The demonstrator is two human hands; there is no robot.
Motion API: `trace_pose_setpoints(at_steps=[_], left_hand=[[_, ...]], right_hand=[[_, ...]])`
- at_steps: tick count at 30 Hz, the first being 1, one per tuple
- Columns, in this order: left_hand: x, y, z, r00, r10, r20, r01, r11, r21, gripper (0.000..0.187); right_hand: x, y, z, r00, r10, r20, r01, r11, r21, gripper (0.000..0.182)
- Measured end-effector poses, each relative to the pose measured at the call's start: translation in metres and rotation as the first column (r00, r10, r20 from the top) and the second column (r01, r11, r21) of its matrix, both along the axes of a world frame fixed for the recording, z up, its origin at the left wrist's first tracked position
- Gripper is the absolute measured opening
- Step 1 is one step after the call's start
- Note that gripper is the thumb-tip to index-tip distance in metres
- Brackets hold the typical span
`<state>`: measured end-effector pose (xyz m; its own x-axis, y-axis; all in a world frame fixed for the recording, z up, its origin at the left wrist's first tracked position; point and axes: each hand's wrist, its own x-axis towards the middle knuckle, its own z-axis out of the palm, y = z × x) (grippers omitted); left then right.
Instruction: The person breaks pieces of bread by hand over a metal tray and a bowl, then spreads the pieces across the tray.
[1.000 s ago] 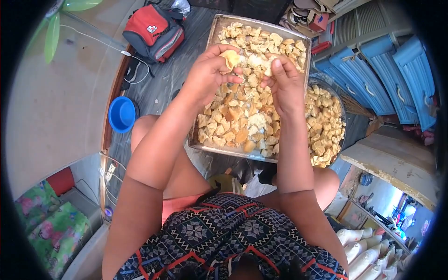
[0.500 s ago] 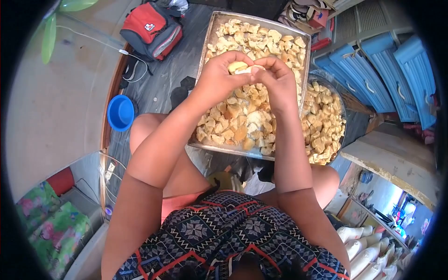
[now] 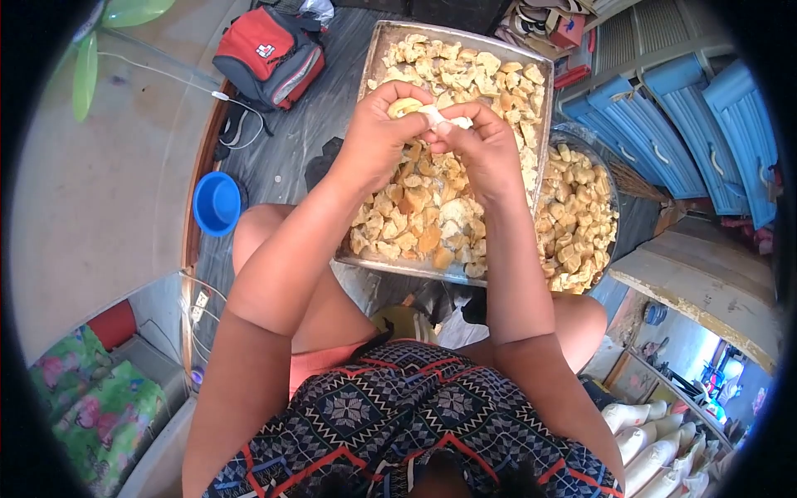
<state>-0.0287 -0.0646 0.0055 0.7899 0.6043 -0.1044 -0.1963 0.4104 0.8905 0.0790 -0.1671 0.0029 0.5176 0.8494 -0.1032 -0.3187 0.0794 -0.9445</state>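
Over a large metal tray [image 3: 363, 108] of torn, pale yellow-brown pieces [image 3: 407, 199], both hands meet near the middle. My left hand [image 3: 378, 137] pinches a yellowish piece [image 3: 404, 107] between thumb and fingers. My right hand [image 3: 486, 149] is closed on a whiter part [image 3: 458, 122] of what looks like the same food. Between the thumbs a pale bit bridges the two hands; whether it is torn through cannot be made out. A round container [image 3: 615, 217] holding similar chunks stands right of the tray, partly under its edge.
A blue bowl [image 3: 217, 203] and a red-grey backpack [image 3: 270, 56] are on the floor at the left, with a white cable. Blue drawers [image 3: 639, 124] stand at the right. A wooden ledge [image 3: 697, 278] juts in below them. My bent legs flank the tray's near edge.
Both hands have shifted slightly, the left one up and to the left. The piece between them now looks pulled wider, with more of its white part showing.
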Motion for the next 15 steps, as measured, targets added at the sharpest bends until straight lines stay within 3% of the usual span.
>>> trace_pose_setpoints(at_steps=[2, 3, 5, 6, 8, 9, 11, 12, 14, 15], left_hand=[[0.001, 0.0, 0.0, 0.999, 0.03, 0.021, -0.027, 0.993, -0.112, 0.018], [0.001, 0.0, 0.0, 0.999, 0.028, 0.022, -0.025, 0.994, -0.11, 0.018], [0.001, 0.001, 0.002, 0.997, 0.029, 0.068, -0.014, 0.978, -0.208, 0.017], [0.0, 0.002, 0.003, 0.997, 0.03, 0.07, -0.015, 0.978, -0.206, 0.017], [0.0, 0.004, 0.004, 0.99, 0.112, 0.086, -0.091, 0.972, -0.216, 0.017], [0.0, 0.005, 0.005, 0.99, 0.113, 0.086, -0.093, 0.972, -0.214, 0.017], [0.002, 0.007, 0.005, 0.99, 0.011, -0.143, -0.015, 1.0, -0.026, 0.021], [0.003, 0.004, 0.002, 0.989, 0.012, -0.144, -0.016, 1.0, -0.027, 0.021], [0.005, -0.001, -0.006, 0.998, 0.059, -0.021, -0.062, 0.978, -0.201, 0.024], [0.004, -0.001, -0.008, 0.998, 0.059, -0.021, -0.062, 0.977, -0.202, 0.024]], right_hand=[[0.007, -0.001, -0.007, 0.947, 0.049, -0.317, -0.016, 0.994, 0.105, 0.013], [0.007, -0.001, -0.009, 0.948, 0.048, -0.316, -0.014, 0.994, 0.108, 0.013], [0.005, 0.0, -0.013, 0.842, 0.039, -0.538, 0.063, 0.984, 0.169, 0.016], [0.007, 0.0, -0.019, 0.843, 0.041, -0.537, 0.062, 0.983, 0.172, 0.016], [0.014, 0.0, -0.032, 0.719, 0.034, -0.695, 0.225, 0.934, 0.278, 0.017], [0.015, -0.001, -0.031, 0.789, -0.026, -0.614, 0.201, 0.955, 0.218, 0.02], [0.007, 0.002, -0.005, 0.836, -0.01, -0.549, 0.12, 0.979, 0.165, 0.023], [0.003, 0.004, 0.003, 0.876, 0.01, -0.481, 0.044, 0.994, 0.1, 0.026], [-0.001, 0.007, -0.004, 0.922, 0.005, -0.387, 0.027, 0.997, 0.077, 0.031], [-0.001, 0.007, -0.005, 0.984, 0.028, -0.176, -0.028, 1.0, 0.005, 0.026]])
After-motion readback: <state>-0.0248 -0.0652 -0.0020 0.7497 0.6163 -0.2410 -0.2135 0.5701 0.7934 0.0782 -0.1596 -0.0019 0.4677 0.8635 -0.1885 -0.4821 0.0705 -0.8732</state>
